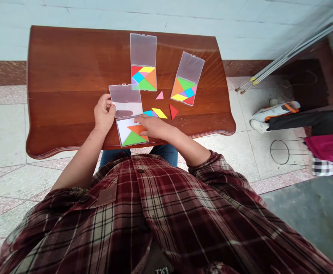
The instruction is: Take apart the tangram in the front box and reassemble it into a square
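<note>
My left hand [104, 114] pinches the left edge of a clear plastic case lid [126, 101], which is hinged open above its base. In the white-bottomed case base [122, 129] lie a green triangle [135, 138] and an orange triangle [135, 128]. Over the base's right side, my right hand [156, 127] has thumb and fingers apart, touching the orange triangle. Just beyond it are a yellow parallelogram [159, 113], a blue piece [148, 113] and a purple piece [154, 113], partly covered. A red triangle [173, 111] and a pink triangle [160, 95] lie loose nearby.
Two open cases with filled tangram sets, one at the back [143, 78] and one at the right [184, 90], rest on the brown wooden table [69, 76]. Crutches [286, 49] lean at the right, near another person's leg [290, 122]. A pale wall stands behind.
</note>
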{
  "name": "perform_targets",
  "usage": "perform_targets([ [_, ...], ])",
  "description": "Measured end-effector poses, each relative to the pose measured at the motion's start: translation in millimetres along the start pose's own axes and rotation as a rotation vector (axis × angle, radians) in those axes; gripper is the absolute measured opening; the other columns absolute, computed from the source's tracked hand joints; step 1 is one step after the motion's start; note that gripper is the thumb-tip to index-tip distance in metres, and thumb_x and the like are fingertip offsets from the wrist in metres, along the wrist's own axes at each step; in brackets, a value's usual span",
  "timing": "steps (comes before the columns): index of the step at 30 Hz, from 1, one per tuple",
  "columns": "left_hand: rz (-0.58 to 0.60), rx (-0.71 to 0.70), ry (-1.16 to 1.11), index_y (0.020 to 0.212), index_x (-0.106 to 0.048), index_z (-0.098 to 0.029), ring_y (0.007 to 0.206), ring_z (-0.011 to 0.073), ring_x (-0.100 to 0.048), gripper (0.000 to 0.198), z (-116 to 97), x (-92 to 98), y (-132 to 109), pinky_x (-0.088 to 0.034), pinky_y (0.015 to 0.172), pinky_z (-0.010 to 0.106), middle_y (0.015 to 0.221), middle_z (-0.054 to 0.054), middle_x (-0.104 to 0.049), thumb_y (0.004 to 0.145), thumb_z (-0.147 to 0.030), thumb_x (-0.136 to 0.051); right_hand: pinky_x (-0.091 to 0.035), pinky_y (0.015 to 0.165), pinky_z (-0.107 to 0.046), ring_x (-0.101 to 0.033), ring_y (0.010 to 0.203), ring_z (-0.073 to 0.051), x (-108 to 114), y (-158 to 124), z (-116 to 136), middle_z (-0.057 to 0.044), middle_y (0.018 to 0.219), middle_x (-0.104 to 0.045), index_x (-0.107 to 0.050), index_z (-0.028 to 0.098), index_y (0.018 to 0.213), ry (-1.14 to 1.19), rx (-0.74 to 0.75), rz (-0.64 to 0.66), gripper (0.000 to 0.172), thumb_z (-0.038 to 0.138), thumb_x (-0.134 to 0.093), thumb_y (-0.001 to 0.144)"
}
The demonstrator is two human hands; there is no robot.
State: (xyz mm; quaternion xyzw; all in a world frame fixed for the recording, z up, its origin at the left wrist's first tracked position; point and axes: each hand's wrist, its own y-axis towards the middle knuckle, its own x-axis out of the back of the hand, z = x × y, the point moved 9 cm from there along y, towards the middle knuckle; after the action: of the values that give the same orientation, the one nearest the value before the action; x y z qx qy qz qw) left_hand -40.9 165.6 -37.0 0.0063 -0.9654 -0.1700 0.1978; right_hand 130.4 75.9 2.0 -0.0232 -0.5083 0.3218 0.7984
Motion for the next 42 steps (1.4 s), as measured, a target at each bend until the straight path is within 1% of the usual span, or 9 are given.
perform_targets([
  [3,0.000,-0.003,-0.003,0.118,-0.056,-0.025,0.079,0.0153,-0.067,0.032,-1,-0.1,0,-0.057,0.081,0.032,0.083,0.000,-0.066,0.088,-0.037,-0.059,-0.046,0.090,-0.034,-0.059,0.113,-0.025,-3,4,4,-0.015,0.141,-0.052,-0.048,0.016,0.138,-0.084,-0.047,0.062,0.065,0.011,-0.070,0.076],
  [9,-0.008,-0.002,-0.007,0.114,-0.057,-0.023,0.073,0.0121,-0.065,0.030,-3,0.1,0,-0.057,0.077,0.028,0.082,-0.001,-0.066,0.088,-0.036,-0.060,-0.045,0.085,-0.035,-0.059,0.110,-0.026,0,12,-1,-0.013,0.133,-0.057,-0.049,0.018,0.134,-0.126,-0.101,0.115,0.065,0.014,-0.074,0.075],
  [13,-0.013,-0.022,0.001,0.115,-0.056,-0.023,0.073,0.0118,-0.065,0.030,-2,0.2,-1,-0.057,0.077,0.028,0.083,-0.001,-0.065,0.088,-0.035,-0.060,-0.042,0.079,-0.033,-0.061,0.101,-0.023,-2,18,-6,-0.010,0.117,-0.063,-0.053,0.017,0.126,-0.144,-0.109,0.152,0.051,0.016,-0.071,0.079],
  [16,-0.010,-0.024,0.001,0.117,-0.054,-0.023,0.074,0.0126,-0.065,0.030,1,-0.3,-1,-0.057,0.079,0.030,0.085,-0.001,-0.065,0.089,-0.034,-0.057,-0.041,0.078,-0.032,-0.060,0.102,-0.023,-1,18,-3,-0.011,0.121,-0.061,-0.057,0.016,0.119,-0.168,-0.081,0.137,0.041,0.014,-0.069,0.080],
  [20,0.001,-0.022,0.012,0.119,-0.054,-0.023,0.076,0.0133,-0.066,0.030,3,-1.4,-1,-0.057,0.082,0.032,0.087,0.000,-0.066,0.090,-0.030,-0.054,-0.042,0.078,-0.033,-0.058,0.109,-0.026,-1,11,4,-0.015,0.134,-0.054,-0.053,0.013,0.127,-0.208,-0.099,0.153,0.053,0.013,-0.072,0.078],
  [24,0.003,-0.028,0.015,0.119,-0.053,-0.022,0.080,0.0137,-0.066,0.030,1,-1.8,-1,-0.057,0.083,0.031,0.089,0.000,-0.066,0.089,-0.025,-0.053,-0.043,0.079,-0.034,-0.058,0.111,-0.028,0,7,9,-0.018,0.132,-0.056,-0.049,0.010,0.132,-0.230,-0.116,0.168,0.059,0.012,-0.073,0.077],
  [28,0.001,-0.035,0.011,0.118,-0.053,-0.022,0.081,0.0137,-0.067,0.029,0,-2.0,-2,-0.058,0.081,0.030,0.089,0.000,-0.066,0.089,-0.024,-0.052,-0.043,0.078,-0.034,-0.058,0.109,-0.028,1,11,6,-0.016,0.127,-0.060,-0.050,0.011,0.129,-0.222,-0.108,0.160,0.060,0.015,-0.076,0.075],
  [34,-0.006,-0.021,0.015,0.119,-0.053,-0.022,0.078,0.0132,-0.067,0.030,2,-1.7,-2,-0.058,0.079,0.030,0.087,-0.001,-0.065,0.090,-0.025,-0.054,-0.040,0.074,-0.032,-0.059,0.106,-0.025,0,17,3,-0.014,0.122,-0.062,-0.059,0.012,0.116,-0.260,-0.081,0.198,0.039,0.017,-0.072,0.079],
  [42,-0.015,-0.022,0.011,0.119,-0.052,-0.023,0.083,0.0143,-0.067,0.031,2,-1.0,-2,-0.058,0.081,0.031,0.091,0.000,-0.066,0.089,-0.024,-0.053,-0.039,0.071,-0.032,-0.059,0.102,-0.024,0,18,5,-0.016,0.120,-0.061,-0.064,0.011,0.106,-0.281,-0.072,0.228,0.026,0.009,-0.062,0.081],
])
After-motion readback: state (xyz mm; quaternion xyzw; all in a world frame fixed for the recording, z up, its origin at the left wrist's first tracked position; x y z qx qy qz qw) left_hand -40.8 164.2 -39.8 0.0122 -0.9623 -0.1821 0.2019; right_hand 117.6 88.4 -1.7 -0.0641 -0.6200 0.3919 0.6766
